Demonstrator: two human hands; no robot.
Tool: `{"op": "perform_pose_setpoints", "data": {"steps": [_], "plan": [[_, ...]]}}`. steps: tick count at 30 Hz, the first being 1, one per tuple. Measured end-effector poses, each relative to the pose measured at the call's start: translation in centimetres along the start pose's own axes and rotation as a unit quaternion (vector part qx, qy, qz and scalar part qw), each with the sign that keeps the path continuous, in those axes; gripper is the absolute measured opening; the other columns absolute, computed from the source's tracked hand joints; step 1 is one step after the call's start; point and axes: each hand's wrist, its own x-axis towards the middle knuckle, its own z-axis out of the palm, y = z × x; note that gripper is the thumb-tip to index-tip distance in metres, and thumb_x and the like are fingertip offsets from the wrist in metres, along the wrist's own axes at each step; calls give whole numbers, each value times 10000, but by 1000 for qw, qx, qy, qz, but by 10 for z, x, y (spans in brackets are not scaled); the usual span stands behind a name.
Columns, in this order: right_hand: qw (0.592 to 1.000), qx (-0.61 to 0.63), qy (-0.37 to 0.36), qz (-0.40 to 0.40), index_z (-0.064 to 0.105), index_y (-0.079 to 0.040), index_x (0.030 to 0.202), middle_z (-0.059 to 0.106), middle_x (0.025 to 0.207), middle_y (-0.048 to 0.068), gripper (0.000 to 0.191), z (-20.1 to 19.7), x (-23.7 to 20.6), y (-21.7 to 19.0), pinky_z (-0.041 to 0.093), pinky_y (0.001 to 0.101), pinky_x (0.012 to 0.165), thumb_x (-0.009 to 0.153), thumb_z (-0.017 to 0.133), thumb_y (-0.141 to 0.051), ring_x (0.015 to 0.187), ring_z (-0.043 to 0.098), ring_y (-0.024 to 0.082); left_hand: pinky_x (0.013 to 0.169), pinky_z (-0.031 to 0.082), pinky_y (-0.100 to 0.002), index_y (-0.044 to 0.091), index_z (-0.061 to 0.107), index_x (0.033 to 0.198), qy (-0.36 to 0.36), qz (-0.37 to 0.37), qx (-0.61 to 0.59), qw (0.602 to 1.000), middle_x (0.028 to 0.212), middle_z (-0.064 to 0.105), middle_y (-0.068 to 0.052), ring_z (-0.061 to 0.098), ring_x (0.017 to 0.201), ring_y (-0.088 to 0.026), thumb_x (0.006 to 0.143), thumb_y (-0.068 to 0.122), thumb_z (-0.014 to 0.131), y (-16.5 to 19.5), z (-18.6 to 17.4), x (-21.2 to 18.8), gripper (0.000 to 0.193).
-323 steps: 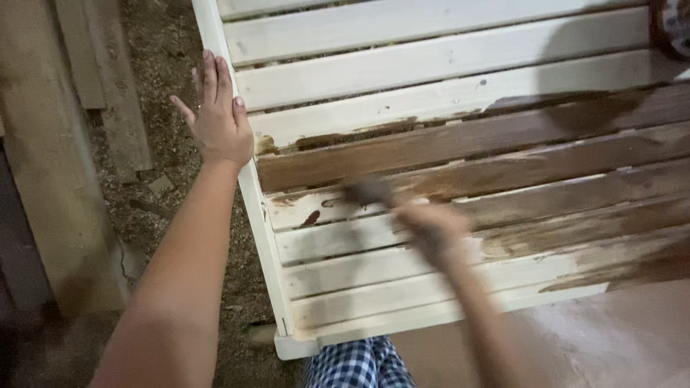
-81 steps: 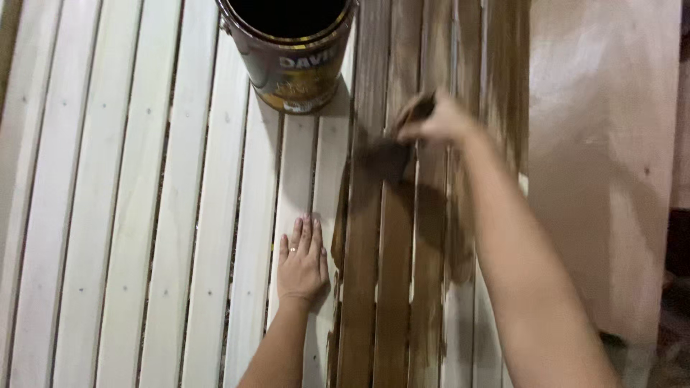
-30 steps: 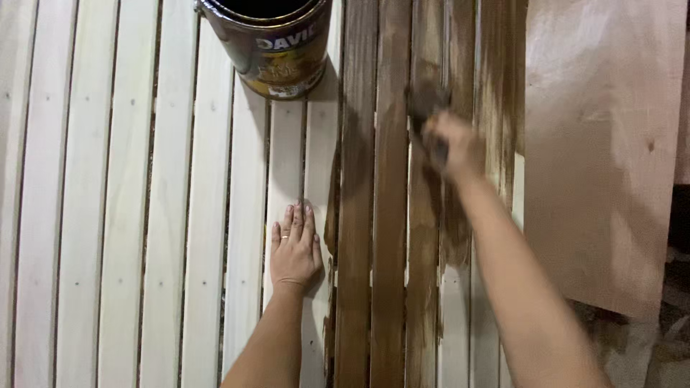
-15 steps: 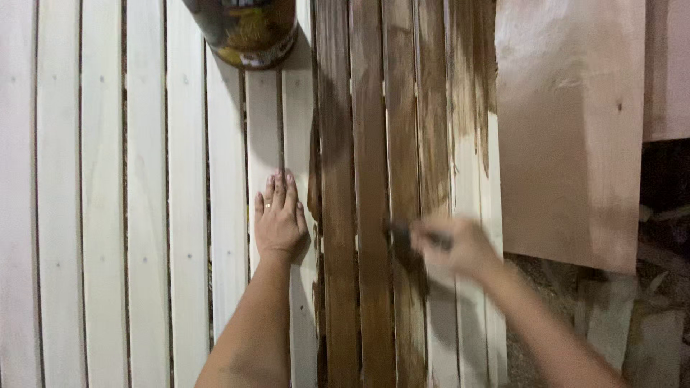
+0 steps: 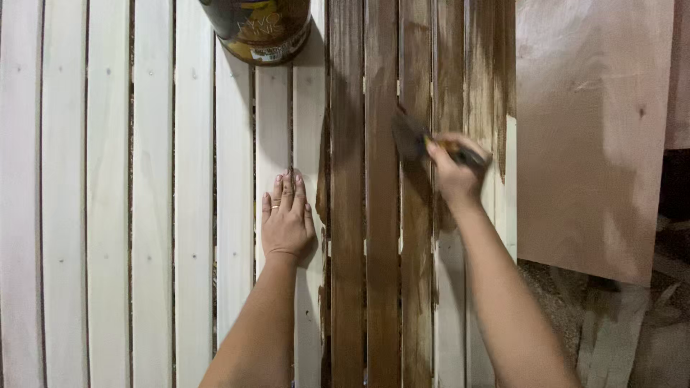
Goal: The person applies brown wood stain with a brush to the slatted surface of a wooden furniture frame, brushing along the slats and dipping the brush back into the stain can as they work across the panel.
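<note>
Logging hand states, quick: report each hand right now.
Left hand: open, palm flat on a pale unstained slat.
Right hand: closed around a paintbrush, bristles on a brown-stained slat.

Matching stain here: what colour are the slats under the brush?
Dark brown, seen in the head view: the slats under the brush in the right hand.

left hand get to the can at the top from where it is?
Probably yes. The left hand lies flat on a pale slat, holding nothing, and the can stands further up the same boards. Only bare slats lie between them; the right hand with the brush works off to the side.
</note>
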Motion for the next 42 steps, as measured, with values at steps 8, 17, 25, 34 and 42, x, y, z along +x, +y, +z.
{"op": "perform_pose_setpoints", "data": {"steps": [8,17,25,34,42], "plan": [[993,57,-7,101,746,-96,955,750,926,72,45,-10,44,4,653,303,714,920,772,-107,813,742,164,1272,94,-443,177,246,1637,-3,0,-6,1000,1705,220,-61,171,1575,-222,1026,328,297,-1,0,0,632],[989,-60,10,-135,757,-59,915,776,884,122,94,-15,-47,28,583,280,572,985,695,-65,719,745,140,1257,133,-467,168,273,1625,15,9,5,1000,1700,237,-69,198,1566,-246,1006,315,356,-1,0,-1,641],[972,-78,-217,54,758,-61,858,788,761,98,51,-105,-191,-3,580,224,367,823,745,-95,462,693,103,1268,120,-464,166,268,1632,-11,1,7,1000,1704,228,-67,178,1575,-237,1009,319,340,0,-3,-2,645],[796,-149,-573,125,788,-166,888,801,888,31,110,-76,-53,-16,618,410,888,806,779,-238,895,748,158,1267,92,-452,179,251,1632,-26,-6,-5,1000,1710,195,-51,144,1579,-221,1012,320,321,4,-10,-2,640],[927,-207,-298,99,698,-168,1068,732,1051,73,373,4,181,-59,610,406,823,757,905,-170,948,727,223,1257,106,-460,176,254,1630,-9,-3,-2,1000,1700,212,-66,169,1566,-230,1005,322,325,4,-7,-1,645]]}}
